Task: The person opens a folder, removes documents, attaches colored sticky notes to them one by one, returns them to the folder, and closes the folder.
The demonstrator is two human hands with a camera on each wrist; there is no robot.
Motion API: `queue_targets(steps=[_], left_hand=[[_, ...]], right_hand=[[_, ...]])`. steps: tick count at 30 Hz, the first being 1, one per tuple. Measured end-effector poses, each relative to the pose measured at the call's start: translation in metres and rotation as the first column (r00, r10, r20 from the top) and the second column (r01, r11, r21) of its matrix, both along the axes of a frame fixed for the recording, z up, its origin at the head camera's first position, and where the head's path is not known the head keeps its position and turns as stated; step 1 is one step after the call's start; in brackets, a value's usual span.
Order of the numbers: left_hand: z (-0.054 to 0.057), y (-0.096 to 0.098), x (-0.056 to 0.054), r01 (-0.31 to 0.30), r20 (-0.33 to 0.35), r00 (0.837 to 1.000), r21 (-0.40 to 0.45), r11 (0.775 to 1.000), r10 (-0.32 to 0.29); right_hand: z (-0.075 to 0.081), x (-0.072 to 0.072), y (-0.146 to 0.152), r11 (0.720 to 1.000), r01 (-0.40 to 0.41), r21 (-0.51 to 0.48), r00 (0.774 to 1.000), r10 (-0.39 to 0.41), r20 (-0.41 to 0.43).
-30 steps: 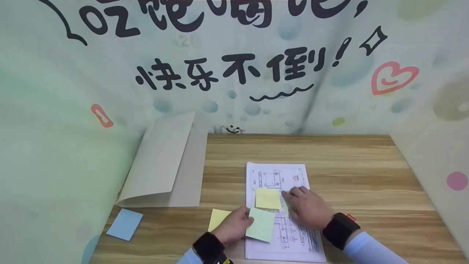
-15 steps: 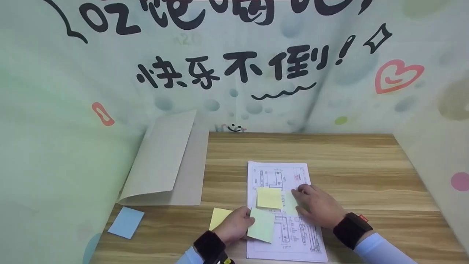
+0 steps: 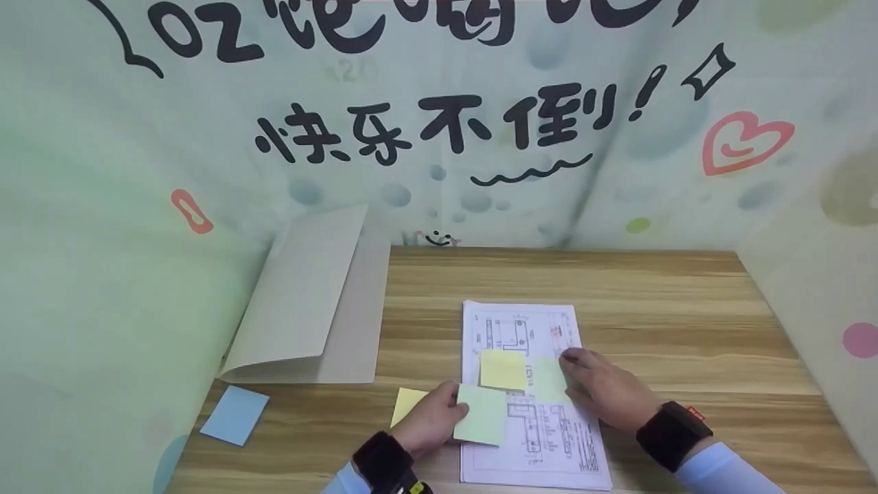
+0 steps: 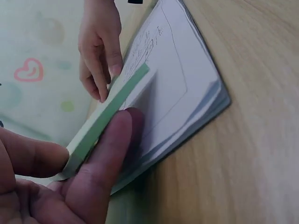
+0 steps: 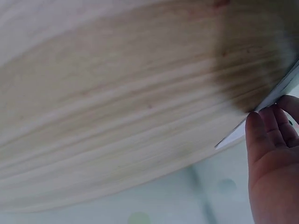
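My left hand (image 3: 431, 417) pinches a pad of pale green sticky notes (image 3: 481, 415) between thumb and fingers, over the lower part of a stack of printed drawings (image 3: 490, 466). The left wrist view shows the pad (image 4: 107, 112) edge-on. A single pale green note (image 3: 549, 381) lies on the top sheet, beside a yellow note (image 3: 503, 369). My right hand (image 3: 607, 387) has its fingertips at the green note's right side, by the stack's right edge. The right wrist view shows those fingers (image 5: 254, 130) extended at the paper's edge.
A beige folder (image 3: 288, 309) stands partly unfolded at the back left. The blue sticky notes (image 3: 235, 415) lie in front of it. More yellow notes (image 3: 407, 405) are partly hidden behind my left hand. Printed fabric walls (image 3: 439, 123) border the wooden table (image 3: 651, 288).
My right hand has slid rightward across the green note on the sheet, uncovering more of it. The left hand with the green pad has shifted slightly left.
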State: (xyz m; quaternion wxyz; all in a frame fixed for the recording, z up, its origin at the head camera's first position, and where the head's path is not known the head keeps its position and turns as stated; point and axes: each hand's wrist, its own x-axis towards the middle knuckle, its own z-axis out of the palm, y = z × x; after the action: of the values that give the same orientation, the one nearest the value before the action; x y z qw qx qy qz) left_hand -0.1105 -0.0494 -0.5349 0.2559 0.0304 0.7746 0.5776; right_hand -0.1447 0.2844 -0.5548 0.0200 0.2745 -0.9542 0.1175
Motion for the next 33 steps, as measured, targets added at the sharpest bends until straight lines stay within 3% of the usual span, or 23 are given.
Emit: queue_targets(steps=[3, 6, 12, 16, 23, 26, 29, 33], left_hand=[[0.006, -0.016, -0.004, -0.037, -0.019, 0.999, 0.0, 0.999, 0.037], [0.012, -0.038, -0.009, -0.09, -0.077, 0.993, -0.07, 0.993, 0.085], [0.016, -0.089, -0.015, -0.246, -0.208, 0.958, -0.234, 0.94, 0.199], [0.015, -0.115, -0.01, -0.3, -0.244, 0.942, -0.302, 0.905, 0.23], [0.004, -0.135, -0.001, -0.301, -0.298, 0.939, -0.469, 0.83, 0.172], [-0.001, -0.135, 0.001, -0.297, -0.331, 0.936, -0.558, 0.774, 0.12], [-0.004, -0.133, 0.001, -0.286, -0.323, 0.942, -0.63, 0.722, 0.09], [-0.003, -0.133, 0.001, -0.274, -0.297, 0.951, -0.667, 0.693, 0.089]], right_hand=[[0.0, 0.001, 0.001, 1.0, 0.001, -0.008, 1.0, -0.001, -0.006], [0.001, 0.003, 0.002, 1.0, 0.013, -0.001, 1.0, -0.013, -0.01], [0.003, 0.003, 0.001, 1.0, 0.019, 0.021, 1.0, -0.019, -0.011], [0.003, 0.002, -0.001, 0.999, 0.027, 0.026, 1.0, -0.027, -0.002], [0.003, 0.001, -0.004, 0.999, 0.038, 0.027, 0.999, -0.039, 0.027], [0.003, 0.001, -0.004, 0.999, 0.033, 0.028, 0.999, -0.034, 0.027], [0.003, 0.002, -0.004, 0.999, 0.03, 0.034, 0.999, -0.031, 0.018], [0.002, 0.002, -0.004, 0.999, 0.031, 0.035, 1.0, -0.031, -0.003]])
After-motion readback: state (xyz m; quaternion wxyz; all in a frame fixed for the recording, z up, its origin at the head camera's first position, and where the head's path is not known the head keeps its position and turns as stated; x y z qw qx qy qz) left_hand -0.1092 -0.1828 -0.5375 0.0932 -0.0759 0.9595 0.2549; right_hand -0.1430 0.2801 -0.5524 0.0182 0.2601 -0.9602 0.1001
